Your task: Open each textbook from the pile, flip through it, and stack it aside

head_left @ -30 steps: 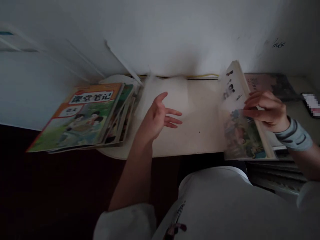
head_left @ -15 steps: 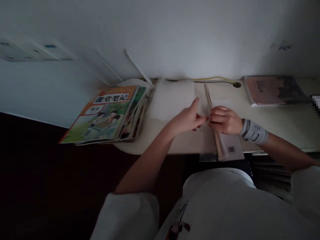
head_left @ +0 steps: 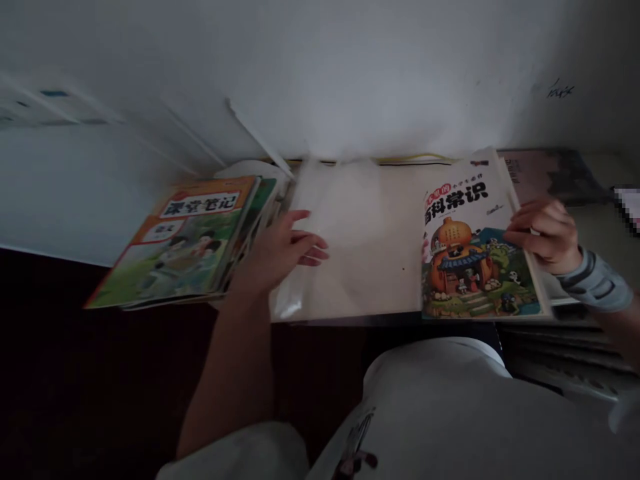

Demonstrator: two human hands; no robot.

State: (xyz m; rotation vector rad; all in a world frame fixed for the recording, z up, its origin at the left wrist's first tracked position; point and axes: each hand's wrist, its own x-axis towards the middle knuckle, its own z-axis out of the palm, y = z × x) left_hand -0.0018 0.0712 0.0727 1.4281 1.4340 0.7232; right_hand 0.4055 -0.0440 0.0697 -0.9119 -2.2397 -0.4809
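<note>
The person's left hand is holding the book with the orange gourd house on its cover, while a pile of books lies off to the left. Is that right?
Not quite: the head view shows the right hand holding the gourd-house book. The pile of books does lie off to the left.
</note>
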